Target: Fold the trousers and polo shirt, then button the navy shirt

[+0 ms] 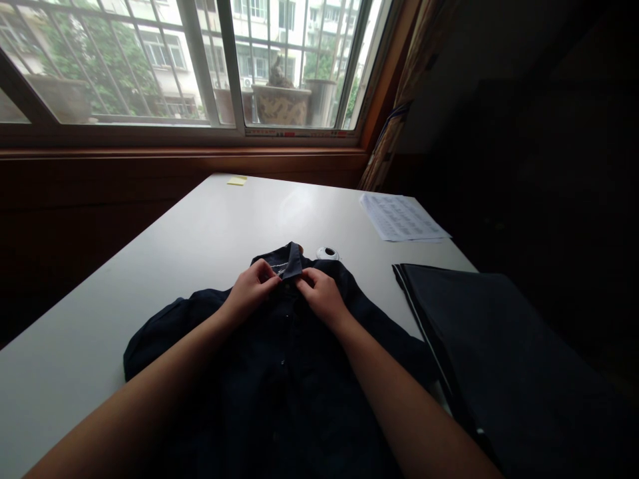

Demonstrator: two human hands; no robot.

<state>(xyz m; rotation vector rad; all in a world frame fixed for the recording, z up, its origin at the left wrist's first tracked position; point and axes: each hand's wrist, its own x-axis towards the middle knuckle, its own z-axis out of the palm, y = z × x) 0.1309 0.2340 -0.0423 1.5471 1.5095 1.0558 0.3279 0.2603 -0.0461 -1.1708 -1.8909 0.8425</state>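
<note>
A dark navy shirt (279, 372) lies front up on the white table, its sleeves out to the sides and its small buttons running down the middle. At its neck, the collar (293, 263) stands up, with some light stitching or thread inside. My left hand (257, 287) pinches the collar's left part near the neck opening. On the other side, my right hand (319, 293) has its fingers closed on the collar's right edge. Both hands are close together, and the fingertips partly hide the cloth between them. A white round spool-like object (328, 253) sits just behind the right shoulder.
A folded dark cloth (479, 332) lies along the right side of the white table (164, 253). Printed papers (402, 217) rest at the back right, and a yellow sticky note (237, 180) at the back left. Beyond stands a barred window (239, 66) with a patterned curtain (394, 126).
</note>
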